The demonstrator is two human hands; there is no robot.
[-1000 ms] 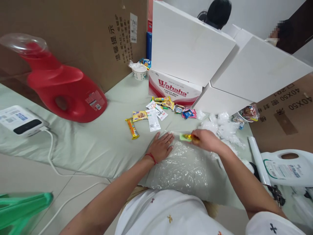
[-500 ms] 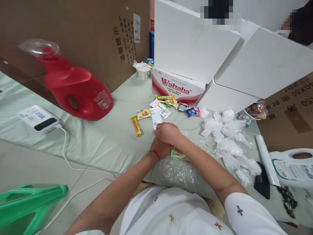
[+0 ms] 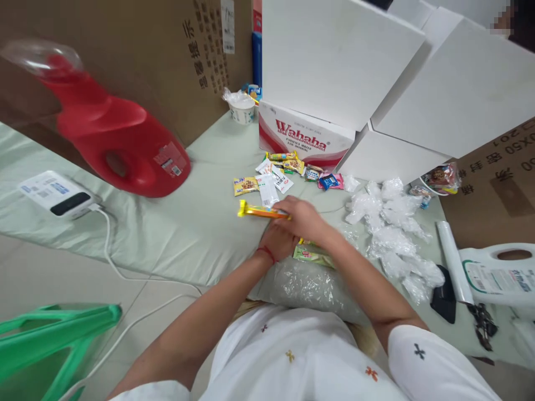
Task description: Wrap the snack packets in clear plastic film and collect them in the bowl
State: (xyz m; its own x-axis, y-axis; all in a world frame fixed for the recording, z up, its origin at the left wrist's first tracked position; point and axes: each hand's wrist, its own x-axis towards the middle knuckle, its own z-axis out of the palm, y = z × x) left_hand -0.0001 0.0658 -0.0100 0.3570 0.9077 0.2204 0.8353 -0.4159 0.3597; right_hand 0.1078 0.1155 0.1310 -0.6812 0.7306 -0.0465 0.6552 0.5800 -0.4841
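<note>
**Snack bar lifted; most packets still loose**

We find the right hand (image 3: 303, 218) closed on a long yellow snack bar (image 3: 259, 211), held level just above the pale green mat (image 3: 179, 234). The left hand (image 3: 278, 243) lies beneath it, pressing on a crinkled clear plastic sheet (image 3: 309, 287); we cannot tell its fingers' state. A green packet (image 3: 312, 256) rests on the sheet. We judge the work early: glossy foil snack packets (image 3: 284, 170) remain scattered near the Wahaha carton (image 3: 305, 139).
</note>
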